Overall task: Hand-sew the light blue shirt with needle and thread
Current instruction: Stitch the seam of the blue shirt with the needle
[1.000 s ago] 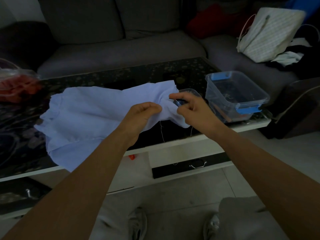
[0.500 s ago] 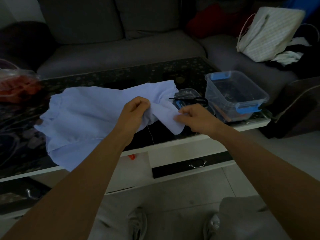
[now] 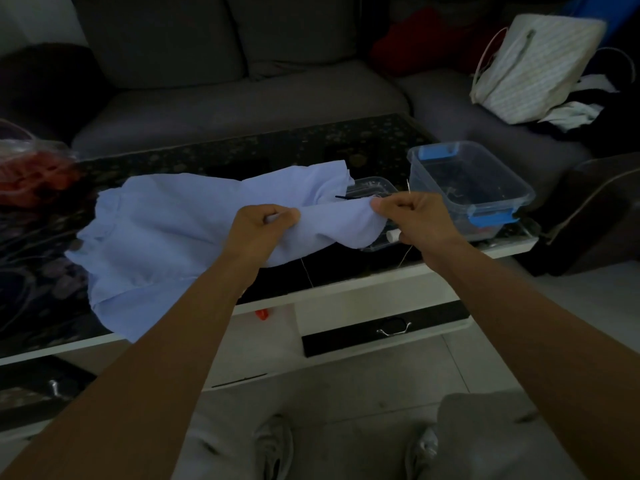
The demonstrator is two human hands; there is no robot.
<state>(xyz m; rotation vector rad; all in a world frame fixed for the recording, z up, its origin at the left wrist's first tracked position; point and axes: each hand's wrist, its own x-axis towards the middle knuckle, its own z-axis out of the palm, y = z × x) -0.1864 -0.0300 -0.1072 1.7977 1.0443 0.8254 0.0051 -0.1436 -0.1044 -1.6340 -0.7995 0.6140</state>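
The light blue shirt [image 3: 166, 230] lies spread over the dark glass coffee table [image 3: 242, 161], its near corner lifted off the top. My left hand [image 3: 259, 230] grips a fold of that corner. My right hand [image 3: 412, 216] pinches the shirt's edge further right, stretching the cloth between both hands. A thin needle [image 3: 408, 186] sticks up above my right fist. Pale thread [image 3: 306, 270] hangs below the cloth, and another strand [image 3: 405, 256] drops under my right wrist.
A clear tub with blue clips [image 3: 471, 185] stands at the table's right end; a smaller clear box [image 3: 374, 188] with black scissors sits beside it. A red bag [image 3: 27, 171] lies far left. Grey sofa [image 3: 242, 98] behind, a white tote [image 3: 533, 67] on it. My feet are below.
Both hands have moved apart, pulling the shirt's corner taut between them. My right hand rose and shifted right, and the needle now shows above it.
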